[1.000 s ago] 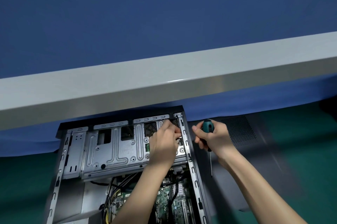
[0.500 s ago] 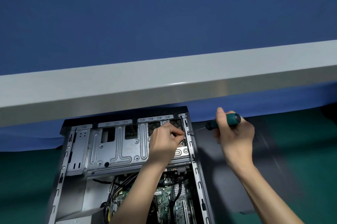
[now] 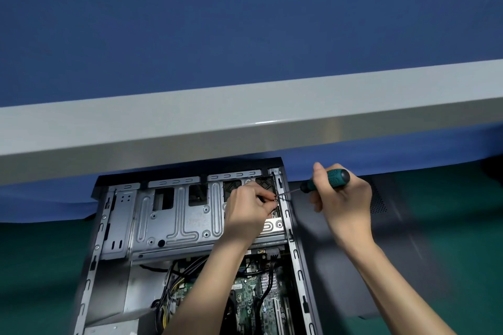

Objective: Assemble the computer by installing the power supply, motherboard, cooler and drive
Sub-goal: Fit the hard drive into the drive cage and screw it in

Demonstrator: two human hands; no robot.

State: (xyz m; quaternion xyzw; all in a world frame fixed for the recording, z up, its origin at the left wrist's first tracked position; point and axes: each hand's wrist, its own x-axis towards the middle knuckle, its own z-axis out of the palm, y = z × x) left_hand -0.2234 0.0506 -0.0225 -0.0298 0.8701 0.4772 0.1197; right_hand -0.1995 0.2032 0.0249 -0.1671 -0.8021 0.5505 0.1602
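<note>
- While my left hand (image 3: 246, 214) is reaching into the open computer case (image 3: 94, 255), its fingertips are pinching something tiny, seemingly a screw (image 3: 275, 199), at the right edge of the metal drive cage (image 3: 177, 214).
- My right hand (image 3: 343, 198) is curling its fingers tight around the green-and-black handle of a screwdriver (image 3: 336, 178), just outside the case's right rail.
- Screwdriver shaft is pointing left and slightly down, tip meeting the spot my left fingers are pinching.
- Drive cage is sitting at the far end of the case; cannot tell if a drive is inside.
- Nearer me the motherboard (image 3: 253, 299) is lying in the case, partly under my left forearm, cables (image 3: 174, 277) running left of it.
- Case is lying on a green mat (image 3: 449, 253), a dark grey side panel (image 3: 340, 266) lying just right of it under my right arm.
- Above the case a grey beam (image 3: 245, 122) is crossing, blue backdrop (image 3: 245, 21) behind.
</note>
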